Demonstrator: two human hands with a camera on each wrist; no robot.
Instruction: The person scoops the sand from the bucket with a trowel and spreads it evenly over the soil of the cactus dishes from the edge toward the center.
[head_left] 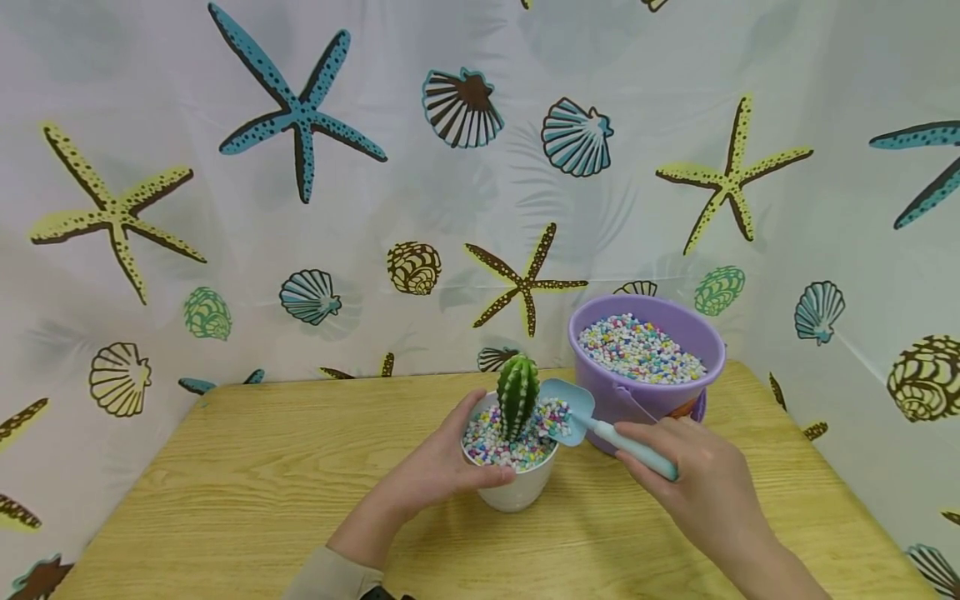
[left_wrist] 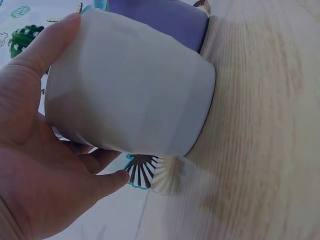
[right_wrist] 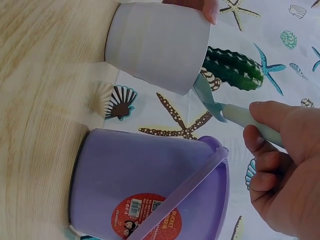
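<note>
A white pot [head_left: 517,490] stands on the table, filled with small multicoloured pebbles [head_left: 495,446] around an upright green cactus [head_left: 517,396]. My left hand [head_left: 442,462] grips the pot at its rim, thumb at the near side and fingers round the far left; in the left wrist view the hand [left_wrist: 45,155] curves along the pot's side. My right hand [head_left: 693,467] holds a light blue shovel [head_left: 637,450] by its handle. The shovel's blade, bearing pebbles, lies at the pot's right rim beside the cactus. In the right wrist view the blade [right_wrist: 205,95] overlaps the pot's rim.
Behind and right of the pot stands a purple bucket [head_left: 600,408] holding many more pebbles [head_left: 637,350]; its handle hangs down the side, near a red label [right_wrist: 145,217]. A wooden table [head_left: 262,467] lies beneath. White sheeting [head_left: 360,192] printed with starfish and shells rises behind and at the right.
</note>
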